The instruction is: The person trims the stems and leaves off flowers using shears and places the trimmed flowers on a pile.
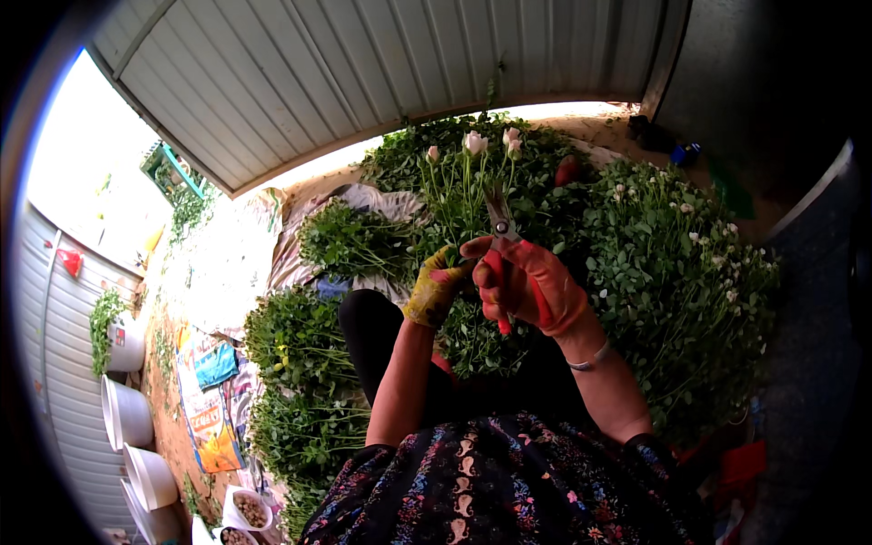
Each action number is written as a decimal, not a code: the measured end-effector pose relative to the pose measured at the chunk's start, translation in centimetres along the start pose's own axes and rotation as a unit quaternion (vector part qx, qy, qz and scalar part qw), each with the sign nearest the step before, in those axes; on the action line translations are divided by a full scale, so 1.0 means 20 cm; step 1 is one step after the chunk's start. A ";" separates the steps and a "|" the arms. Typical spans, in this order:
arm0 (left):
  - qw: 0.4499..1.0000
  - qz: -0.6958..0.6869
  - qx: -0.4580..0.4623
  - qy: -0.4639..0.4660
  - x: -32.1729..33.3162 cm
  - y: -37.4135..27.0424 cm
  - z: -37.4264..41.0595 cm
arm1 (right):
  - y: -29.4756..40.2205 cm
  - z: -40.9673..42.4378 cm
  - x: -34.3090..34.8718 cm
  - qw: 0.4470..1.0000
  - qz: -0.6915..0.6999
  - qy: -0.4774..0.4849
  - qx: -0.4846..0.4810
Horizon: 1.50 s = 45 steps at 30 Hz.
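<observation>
My left hand, in a yellow patterned glove, grips the lower stems of a few pale pink roses. Their blooms point away from me, upright over the heap of greenery. In a red-orange glove with some fingertips showing, my right hand is wrapped round red-handled pruning shears. The blades point up and away, just right of the rose stems. Whether they touch a stem I cannot tell. Leafy cuttings lie below both hands, between my knees.
Cut stems with small white blooms are heaped at right. Bundled green stems lie on cloth at left. Beyond are a printed sack, white buckets along a wall, and a corrugated metal panel ahead.
</observation>
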<state>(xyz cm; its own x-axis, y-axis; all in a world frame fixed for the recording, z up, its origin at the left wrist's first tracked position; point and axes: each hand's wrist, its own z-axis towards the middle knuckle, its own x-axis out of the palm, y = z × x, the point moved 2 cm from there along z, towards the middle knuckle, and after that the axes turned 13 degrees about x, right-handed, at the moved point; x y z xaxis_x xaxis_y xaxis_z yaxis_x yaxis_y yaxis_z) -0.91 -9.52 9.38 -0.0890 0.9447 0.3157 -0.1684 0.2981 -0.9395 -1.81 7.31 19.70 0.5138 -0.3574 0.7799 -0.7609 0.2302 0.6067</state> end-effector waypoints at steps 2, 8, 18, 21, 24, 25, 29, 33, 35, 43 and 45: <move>0.999 -0.036 -0.012 0.014 0.00 0.00 -0.01 | 0.00 0.04 -0.02 0.998 0.059 -0.002 0.004; 0.999 0.017 -0.036 0.034 0.01 -0.02 0.00 | 0.02 0.05 -0.09 0.991 0.132 0.032 0.021; 1.000 0.006 -0.016 -0.026 0.00 0.03 0.02 | -0.02 -0.02 -0.04 0.994 0.089 0.055 -0.034; 0.999 0.017 -0.012 -0.034 0.01 0.03 0.02 | -0.03 -0.01 -0.04 0.994 0.083 0.077 0.004; 0.999 -0.002 -0.026 -0.024 0.00 0.04 0.02 | -0.04 0.00 -0.04 0.992 0.095 0.081 0.007; 0.999 -0.015 -0.032 -0.018 -0.01 0.05 0.02 | -0.05 0.01 -0.04 0.991 0.098 0.085 0.010; 0.995 -0.094 -0.024 0.002 0.01 0.02 0.01 | -0.05 0.03 -0.02 0.988 0.112 0.101 0.020; 0.990 -0.137 -0.019 0.020 0.02 -0.03 0.00 | -0.05 0.04 0.03 0.990 0.120 0.070 0.024; 0.997 -0.076 -0.003 0.012 0.03 -0.02 0.00 | -0.07 0.06 -0.03 0.979 0.167 0.112 0.038; 0.997 -0.015 0.031 -0.076 0.03 0.00 0.02 | -0.07 0.03 -0.05 0.993 0.087 0.063 -0.045; 0.990 -0.056 0.069 -0.105 0.02 0.04 0.02 | -0.07 0.02 0.02 0.996 0.061 0.059 -0.028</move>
<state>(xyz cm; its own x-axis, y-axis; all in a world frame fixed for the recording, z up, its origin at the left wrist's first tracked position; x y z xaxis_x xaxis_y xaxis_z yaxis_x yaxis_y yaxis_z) -1.45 -9.00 8.89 -0.2611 0.8532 0.4515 -0.3208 0.3645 -0.8742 -0.78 6.62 19.09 0.4643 -0.2150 0.8592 -0.7990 0.3169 0.5111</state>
